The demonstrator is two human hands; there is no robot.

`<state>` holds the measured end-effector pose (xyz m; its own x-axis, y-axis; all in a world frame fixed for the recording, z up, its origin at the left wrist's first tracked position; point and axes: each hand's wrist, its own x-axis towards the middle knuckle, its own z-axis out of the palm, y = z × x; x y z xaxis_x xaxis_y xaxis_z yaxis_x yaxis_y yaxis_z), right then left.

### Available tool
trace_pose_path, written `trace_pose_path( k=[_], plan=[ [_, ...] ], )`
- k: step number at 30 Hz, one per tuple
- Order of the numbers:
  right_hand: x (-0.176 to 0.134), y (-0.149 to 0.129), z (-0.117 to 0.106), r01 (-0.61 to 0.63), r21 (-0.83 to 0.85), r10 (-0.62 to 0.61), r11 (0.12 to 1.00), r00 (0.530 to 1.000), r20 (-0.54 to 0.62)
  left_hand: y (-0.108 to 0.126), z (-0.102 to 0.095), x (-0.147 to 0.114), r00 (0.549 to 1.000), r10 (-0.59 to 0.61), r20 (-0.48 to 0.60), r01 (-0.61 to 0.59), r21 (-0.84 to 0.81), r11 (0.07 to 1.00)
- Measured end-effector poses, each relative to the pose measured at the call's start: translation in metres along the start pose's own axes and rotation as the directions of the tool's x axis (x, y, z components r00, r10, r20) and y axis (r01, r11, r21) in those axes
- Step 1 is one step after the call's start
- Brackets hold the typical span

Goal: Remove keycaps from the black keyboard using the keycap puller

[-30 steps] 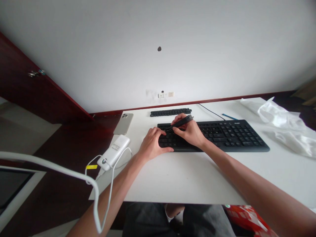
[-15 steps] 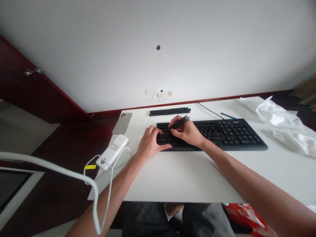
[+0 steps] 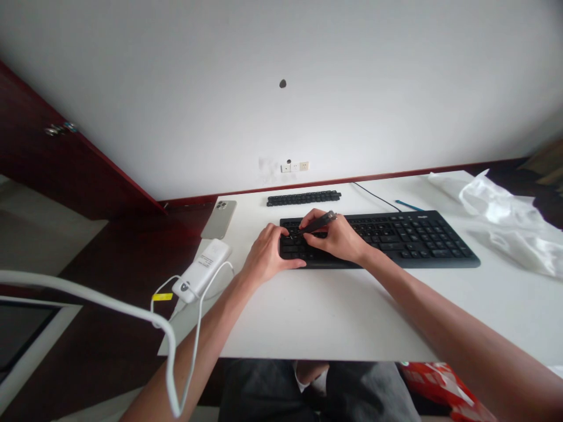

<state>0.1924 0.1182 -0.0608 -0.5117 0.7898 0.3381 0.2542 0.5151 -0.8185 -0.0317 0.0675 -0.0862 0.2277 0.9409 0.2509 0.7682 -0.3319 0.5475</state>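
The black keyboard (image 3: 413, 237) lies flat on the white table. My left hand (image 3: 267, 253) braces its left end, the thumb stretched along the front edge and the index finger bent over the upper left keys. In my right hand (image 3: 336, 237) is a black pen-shaped tool (image 3: 321, 221), pinched between thumb and fingers. It leans to the right, its lower end among the left-hand keys. What the tip touches is too small to make out. Beyond the keyboard sit rows of black keycaps (image 3: 303, 198), set close together.
On the left are a phone (image 3: 219, 220) and a white power bank (image 3: 202, 269) with a white cable (image 3: 169, 351). A thin blue stick (image 3: 409, 205) and black cord (image 3: 373, 195) lie behind the keyboard. Crumpled white plastic (image 3: 497, 199) covers the right side. A wall stands behind.
The pen-shaped tool's upper end has dipped and tilted slightly further over. My left hand keeps its place on the keyboard; the whole view has shifted a little.
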Motion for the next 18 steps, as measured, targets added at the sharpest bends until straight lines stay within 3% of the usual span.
trace_pose_path(
  k=[4, 9, 14, 18],
  plan=[
    [0.0003, 0.0018, -0.0013, 0.001, 0.039, -0.002, 0.999, 1.0, 0.024, -0.0043, -0.0005, 0.0009, 1.0, -0.009, 0.022, 0.008, 0.056, 0.998],
    [-0.0014, 0.0013, -0.0032, -0.003, -0.053, 0.011, 0.999, 0.987, 0.159, -0.0069, 0.002, 0.0014, 0.999, -0.013, 0.049, 0.012, 0.038, 0.999],
    [0.0006, 0.0038, -0.0059, 0.031, -0.006, -0.029, 0.999, 0.965, 0.262, -0.0078, 0.0016, 0.0012, 0.998, -0.009, 0.054, 0.008, 0.031, 0.999],
    [0.003, 0.0068, -0.005, 0.061, -0.033, -0.049, 0.998, 0.958, 0.282, -0.0081, 0.0014, 0.0006, 0.999, -0.015, 0.049, 0.014, 0.008, 1.0]
  ],
)
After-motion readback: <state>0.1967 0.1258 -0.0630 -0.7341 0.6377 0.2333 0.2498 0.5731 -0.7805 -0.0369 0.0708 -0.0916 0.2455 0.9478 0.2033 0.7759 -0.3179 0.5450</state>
